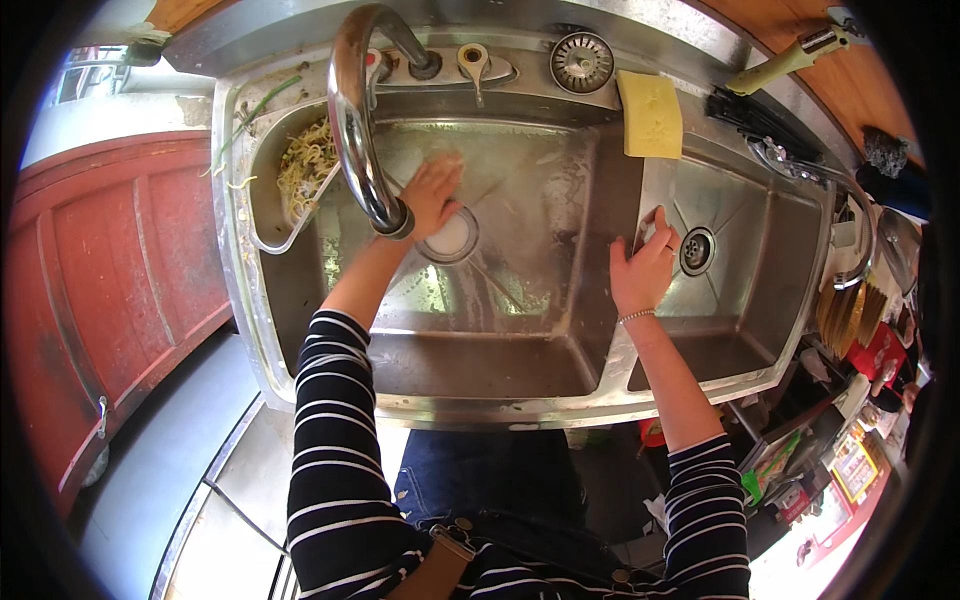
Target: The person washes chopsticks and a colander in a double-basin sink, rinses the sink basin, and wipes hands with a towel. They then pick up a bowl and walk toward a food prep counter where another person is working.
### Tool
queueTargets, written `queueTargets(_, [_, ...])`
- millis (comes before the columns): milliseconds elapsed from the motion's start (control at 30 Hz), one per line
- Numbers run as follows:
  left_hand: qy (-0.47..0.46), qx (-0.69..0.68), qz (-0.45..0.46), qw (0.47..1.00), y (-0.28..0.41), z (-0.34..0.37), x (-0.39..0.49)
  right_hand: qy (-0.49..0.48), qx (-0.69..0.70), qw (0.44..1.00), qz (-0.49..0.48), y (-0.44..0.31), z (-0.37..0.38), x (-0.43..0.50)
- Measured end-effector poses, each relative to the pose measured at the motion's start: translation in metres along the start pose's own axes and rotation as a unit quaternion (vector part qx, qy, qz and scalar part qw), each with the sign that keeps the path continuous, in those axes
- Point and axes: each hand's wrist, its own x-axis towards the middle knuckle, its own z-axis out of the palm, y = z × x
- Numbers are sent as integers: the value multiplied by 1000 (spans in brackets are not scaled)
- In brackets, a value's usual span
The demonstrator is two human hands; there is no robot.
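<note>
My left hand (pixel 435 196), slightly blurred, is spread over the large steel sink basin (pixel 487 360), beside the round drain (pixel 450 236), which looks whitish. The chrome faucet (pixel 352 120) arches over my left wrist and partly hides it. My right hand (pixel 645 266) is at the divider between the basins, fingers bent around a small object or edge I cannot make out. A yellow sponge cloth (pixel 651 114) lies over the divider's back end, beyond my right hand. A wire-rimmed strainer with noodle scraps (pixel 307 169) sits in the basin's back left corner.
A basket strainer (pixel 582 62) lies on the back ledge near the faucet lever (pixel 474 67). The smaller basin has an open drain (pixel 697 251). A green stalk (pixel 262 105) lies at the left rim. Brushes (pixel 847 315) and a sprayer hose (pixel 862 202) are at the right.
</note>
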Motion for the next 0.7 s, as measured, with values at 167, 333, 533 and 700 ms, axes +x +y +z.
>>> queueTargets(167, [-46,-63,28,997,22,-5,-59,-1,14,1000,21,-2,-1,1])
queueTargets(333, [165,29,-304,938,-46,-36,-44,-8,3,1000,-6,-1,-2,0])
queueTargets(533, [179,-76,-376,906,-66,-25,13,3,-16,1000,-9,0,0,0])
queueTargets(700, [48,-13,-90,995,5,4,-40,-14,-4,1000,10,1,1,1])
